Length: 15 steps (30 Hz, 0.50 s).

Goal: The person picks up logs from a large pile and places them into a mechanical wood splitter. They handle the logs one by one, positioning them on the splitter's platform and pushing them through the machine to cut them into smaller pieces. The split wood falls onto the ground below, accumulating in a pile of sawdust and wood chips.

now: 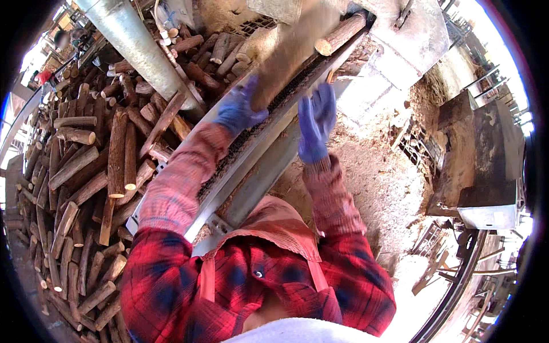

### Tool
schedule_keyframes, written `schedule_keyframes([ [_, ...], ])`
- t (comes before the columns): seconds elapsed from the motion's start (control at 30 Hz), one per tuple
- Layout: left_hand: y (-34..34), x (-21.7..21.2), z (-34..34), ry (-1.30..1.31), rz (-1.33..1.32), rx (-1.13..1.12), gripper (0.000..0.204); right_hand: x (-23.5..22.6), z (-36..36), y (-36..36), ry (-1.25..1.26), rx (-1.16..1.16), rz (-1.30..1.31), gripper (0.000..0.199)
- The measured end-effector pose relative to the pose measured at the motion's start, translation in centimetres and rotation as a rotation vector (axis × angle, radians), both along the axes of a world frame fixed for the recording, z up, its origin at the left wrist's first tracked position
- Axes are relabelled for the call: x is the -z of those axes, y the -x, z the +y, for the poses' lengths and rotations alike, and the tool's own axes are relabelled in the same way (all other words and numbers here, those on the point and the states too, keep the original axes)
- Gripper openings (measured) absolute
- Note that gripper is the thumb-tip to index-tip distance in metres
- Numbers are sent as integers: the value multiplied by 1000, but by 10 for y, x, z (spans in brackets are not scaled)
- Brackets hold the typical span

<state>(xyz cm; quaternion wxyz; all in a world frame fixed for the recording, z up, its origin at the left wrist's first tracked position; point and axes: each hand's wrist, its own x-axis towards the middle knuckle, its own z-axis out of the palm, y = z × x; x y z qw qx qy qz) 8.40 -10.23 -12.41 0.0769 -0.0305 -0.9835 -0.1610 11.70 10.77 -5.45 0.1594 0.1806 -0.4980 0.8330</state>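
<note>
My left hand (239, 111), in a blue-purple glove, is at the near end of a brown length of wood (294, 50), apparently a log, smeared by motion. Its thumb and fingers lie around that end; the palm side is hidden. Beneath the wood runs a long metal trough (251, 150) with a dark, debris-strewn channel. Further up the channel lies a bark-covered log (341, 35), its pale cut end toward me. To the right of the trough, my right hand (317, 121), gloved alike, is raised with fingers stretched out and nothing in it.
A large pile of cut logs (117, 151) fills the left side. A thick metal pipe (137, 46) slants down beside the trough. Metal plates (420, 34) flank its far end. Sawdust (377, 171) covers the ground at right, near a dark, box-shaped metal unit (486, 154).
</note>
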Motion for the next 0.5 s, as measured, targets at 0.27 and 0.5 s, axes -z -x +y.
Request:
schedule_keyframes([
  [0.27,3,13,-21,-88,158,159,73,75,7,49,-393,135,150,56],
  [0.5,-318,-41,-113,-362,359,-669,69,33,-184,-62,-639,-449,551,57],
])
